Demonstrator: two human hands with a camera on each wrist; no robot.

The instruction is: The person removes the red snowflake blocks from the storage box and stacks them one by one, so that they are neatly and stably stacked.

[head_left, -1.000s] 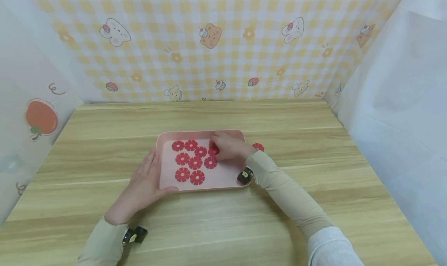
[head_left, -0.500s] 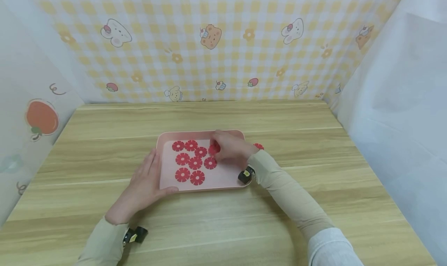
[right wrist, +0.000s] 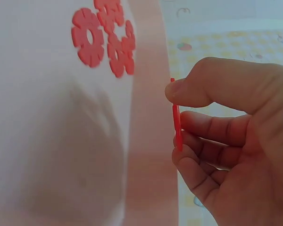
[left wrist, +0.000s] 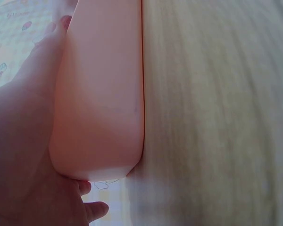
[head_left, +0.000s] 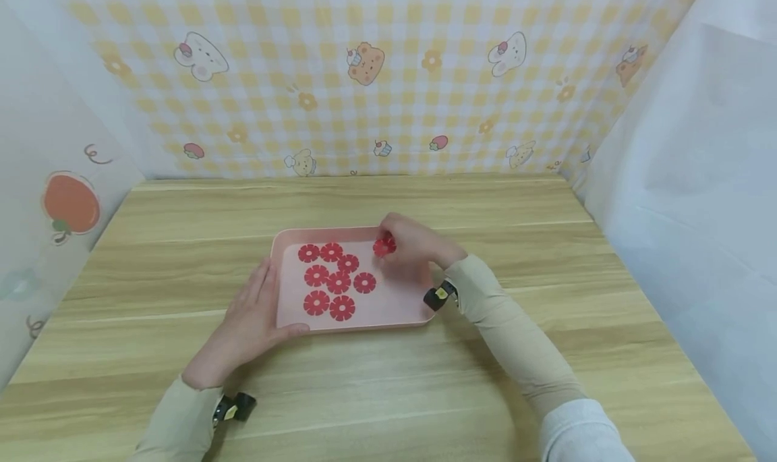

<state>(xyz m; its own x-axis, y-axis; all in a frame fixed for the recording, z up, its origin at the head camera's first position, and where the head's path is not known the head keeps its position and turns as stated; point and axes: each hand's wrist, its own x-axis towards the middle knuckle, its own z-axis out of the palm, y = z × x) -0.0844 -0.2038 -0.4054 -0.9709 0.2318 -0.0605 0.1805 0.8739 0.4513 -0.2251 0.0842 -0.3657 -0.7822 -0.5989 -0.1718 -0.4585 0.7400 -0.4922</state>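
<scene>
A shallow pink tray (head_left: 397, 310) stands on the table, with several red notched plastic discs (head_left: 342, 307) lying flat in its left and middle part. My left hand (head_left: 245, 320) lies at the tray's near left corner, fingers straight along the left wall and thumb at the near rim. In the left wrist view the hand lies along the tray's outer wall (left wrist: 101, 103). Between thumb and fingertips, my right hand (head_left: 415, 246) pinches one red notched disc (right wrist: 177, 125). It is raised over the tray's far right part, edge-on in the right wrist view.
The wood-grain table (head_left: 388, 401) extends around the tray on all sides. Behind it hangs a yellow checked cloth (head_left: 400, 104) with cartoon prints. White sheeting (head_left: 686, 199) closes off the right side.
The right hand has lifted the pinched disc from the tray and moved it up and to the right. A disc on the table right of the tray is now hidden. The left hand stays put.
</scene>
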